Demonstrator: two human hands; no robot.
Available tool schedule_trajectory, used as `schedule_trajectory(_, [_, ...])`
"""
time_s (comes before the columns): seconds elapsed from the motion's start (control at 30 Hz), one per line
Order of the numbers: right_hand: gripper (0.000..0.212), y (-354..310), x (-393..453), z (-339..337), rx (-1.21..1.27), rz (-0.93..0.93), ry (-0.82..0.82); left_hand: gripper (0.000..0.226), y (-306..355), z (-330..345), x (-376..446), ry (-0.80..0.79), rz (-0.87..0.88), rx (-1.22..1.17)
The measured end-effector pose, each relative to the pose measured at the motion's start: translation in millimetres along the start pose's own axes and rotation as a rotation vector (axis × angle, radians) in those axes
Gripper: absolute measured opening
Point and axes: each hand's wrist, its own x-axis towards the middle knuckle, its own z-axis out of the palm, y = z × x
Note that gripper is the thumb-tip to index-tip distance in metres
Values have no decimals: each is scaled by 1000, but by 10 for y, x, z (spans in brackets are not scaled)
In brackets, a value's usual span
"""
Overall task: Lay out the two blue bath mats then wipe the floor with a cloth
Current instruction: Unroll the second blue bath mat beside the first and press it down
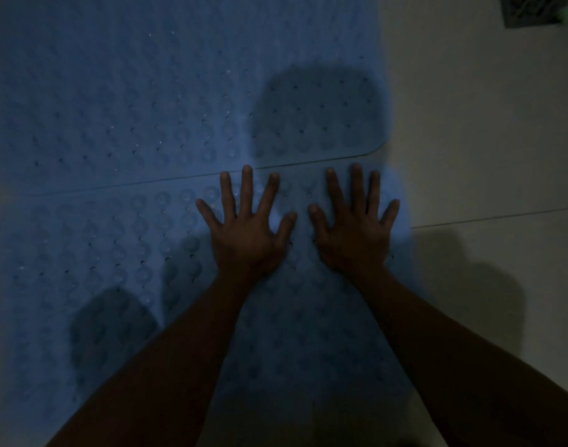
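Observation:
Two blue bath mats with rows of round suction cups lie flat on the floor, edge to edge. The far mat [166,101] fills the upper left. The near mat [108,253] runs under my arms, its far edge meeting or slightly overlapping the far one. My left hand [248,230] presses flat on the near mat with fingers spread, fingertips at the seam. My right hand [353,230] lies flat beside it, fingers spread, close to the mat's right edge. No cloth is in view.
Pale floor tiles [488,140] stretch along the right, with a grout line [495,217] running across. A dark floor drain grate [534,9] sits at the top right corner. The light is dim and shadows fall across mats and floor.

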Motion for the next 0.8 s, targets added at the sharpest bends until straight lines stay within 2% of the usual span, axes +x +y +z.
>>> schedule_trajectory(0.13, [66, 4, -4, 12, 21, 7, -14, 70, -8, 13, -4, -13, -13, -15])
schedule_trajectory(0.33, [67, 26, 72, -6, 56, 32, -194, 67, -23, -8, 11, -69, 4, -48])
schedule_trajectory(0.47, [67, 50, 155, -129, 64, 32, -344, 68, -24, -158, 82, -224, -15, -47])
schedule_trajectory(0.53, [68, 48, 216, -343, 100, 21, -456, 69, -26, -404, 91, -318, -37, -90])
schedule_trajectory(0.6, [67, 13, 168, -653, 192, 74, -527, 69, -12, -731, -38, -323, -70, -153])
schedule_trajectory(0.7, [63, -75, -124, -1212, 333, 182, -526, 66, 48, -1316, -413, -304, -87, -208])
schedule_trajectory(0.8, [61, -167, -423, -1925, 391, 201, -504, 65, 128, -1993, -743, -314, -120, -248])
